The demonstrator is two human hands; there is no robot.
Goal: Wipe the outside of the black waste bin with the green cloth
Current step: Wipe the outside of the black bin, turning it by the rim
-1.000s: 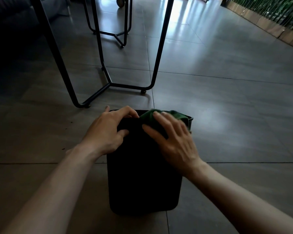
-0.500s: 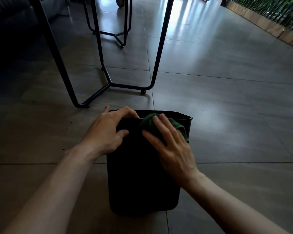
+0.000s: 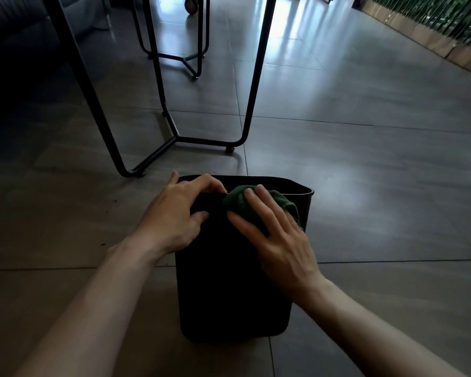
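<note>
The bin [image 3: 229, 281] stands on the floor [image 3: 378, 213]; our left hand [image 3: 172, 216] curls its fingers over the rim to steady it, while our right hand [image 3: 280, 240] presses the cloth [image 3: 238, 204] flat-fingered against the near wall.

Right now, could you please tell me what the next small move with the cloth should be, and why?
Probably draw the right hand straight down the near wall of the black waste bin. It presses the green cloth flat at the rim, so most of that wall lies below it, and the left hand grips the rim's left corner to steady the bin.
</note>
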